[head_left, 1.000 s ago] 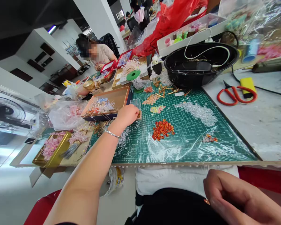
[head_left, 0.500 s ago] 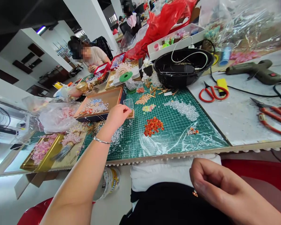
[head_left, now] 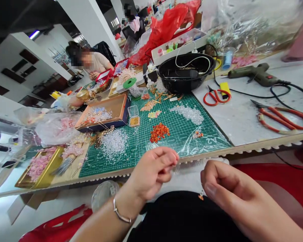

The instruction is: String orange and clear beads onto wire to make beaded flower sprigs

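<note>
- By the right hand (head_left: 229, 190), a small orange bead piece (head_left: 201, 197) is pinched; it is hung just below the fingertips, over the lap.
- The fingertips of the left hand (head_left: 154, 173) are drawn together nearby; whether anything is gripped cannot be told.
- Beyond, orange beads (head_left: 160, 132) are heaped on a green cutting mat (head_left: 141, 148).
- Gold beads (head_left: 134, 121) are contained in a small clear box (head_left: 133, 111).
- Red-handled pliers (head_left: 280, 120) are laid rightward.

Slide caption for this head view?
Right hand with orange piece dangling, left hand alongside, before a green mat bearing bead piles.
</note>
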The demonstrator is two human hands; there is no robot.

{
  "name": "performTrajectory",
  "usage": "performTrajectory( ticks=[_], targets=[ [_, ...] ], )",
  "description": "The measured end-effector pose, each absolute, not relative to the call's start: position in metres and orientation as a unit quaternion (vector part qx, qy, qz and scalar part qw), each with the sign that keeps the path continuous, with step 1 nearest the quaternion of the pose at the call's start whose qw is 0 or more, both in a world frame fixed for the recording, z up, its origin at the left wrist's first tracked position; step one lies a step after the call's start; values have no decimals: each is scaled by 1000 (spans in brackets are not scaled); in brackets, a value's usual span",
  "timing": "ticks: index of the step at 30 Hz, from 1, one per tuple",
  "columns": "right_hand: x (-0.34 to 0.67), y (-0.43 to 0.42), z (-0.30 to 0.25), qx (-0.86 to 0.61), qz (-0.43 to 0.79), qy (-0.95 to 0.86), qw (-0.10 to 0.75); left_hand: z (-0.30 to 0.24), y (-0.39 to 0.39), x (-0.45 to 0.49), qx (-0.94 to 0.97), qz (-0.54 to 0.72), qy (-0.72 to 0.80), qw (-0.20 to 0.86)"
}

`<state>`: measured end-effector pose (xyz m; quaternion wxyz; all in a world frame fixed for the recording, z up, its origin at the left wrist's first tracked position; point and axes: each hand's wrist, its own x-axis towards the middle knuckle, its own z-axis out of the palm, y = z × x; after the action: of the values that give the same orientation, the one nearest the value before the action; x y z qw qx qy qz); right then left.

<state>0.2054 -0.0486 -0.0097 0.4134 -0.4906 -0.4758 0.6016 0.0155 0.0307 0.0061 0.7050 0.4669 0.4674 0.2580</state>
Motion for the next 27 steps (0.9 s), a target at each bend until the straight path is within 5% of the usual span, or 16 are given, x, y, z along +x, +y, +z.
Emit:
performTrajectory(
  ticks=[6, 27],
  targets=[
    [197, -49, 4, -514, 552, -487, 441, 5, 3, 25, 255, 287, 380, 841],
    [190, -46, -1, -537, 517, -493, 448, 4, -3, 26, 254, 305, 396, 828]
  ],
)
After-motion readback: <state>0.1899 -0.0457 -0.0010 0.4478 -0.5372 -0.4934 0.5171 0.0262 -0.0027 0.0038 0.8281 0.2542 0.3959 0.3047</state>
